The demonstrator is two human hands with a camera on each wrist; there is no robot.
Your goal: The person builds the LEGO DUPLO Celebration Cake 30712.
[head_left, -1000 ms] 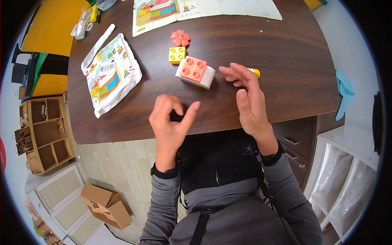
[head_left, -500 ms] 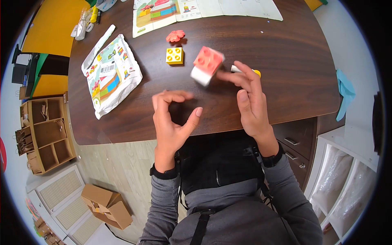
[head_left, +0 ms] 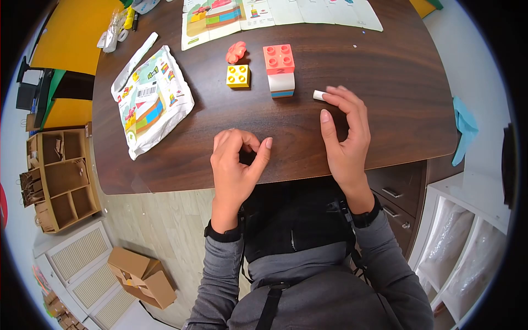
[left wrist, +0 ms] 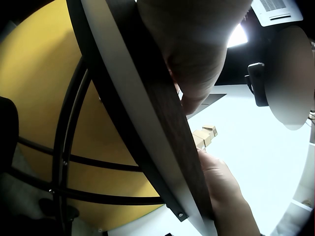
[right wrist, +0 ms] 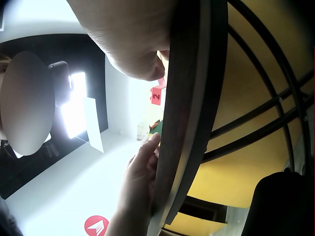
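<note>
A coral brick marked 2 (head_left: 279,59) tops a stack with a white block (head_left: 281,82) under it and thin coloured stripes at its base; neither hand touches the stack. Left of it are a yellow brick (head_left: 238,76) and a coral flower piece (head_left: 236,51). My left hand (head_left: 235,170) is by the table's front edge, fingers loosely curled around nothing. My right hand (head_left: 350,137) has relaxed, bent fingers, their tips beside a small white piece (head_left: 318,95); whether they touch it I cannot tell. The right wrist view also shows the marked brick (right wrist: 156,96).
A white printed packet (head_left: 151,104) lies at the left of the dark wooden table (head_left: 407,110). An unfolded picture sheet (head_left: 286,14) spans the back, and pens with a clear-wrapped item are at the back left. The table's front edge is just below both hands.
The stack, earlier tilted and blurred nearer my right fingers, now stands farther back. The flower piece has turned. Both hands have shifted slightly right, and the small piece's yellow end is now hidden.
</note>
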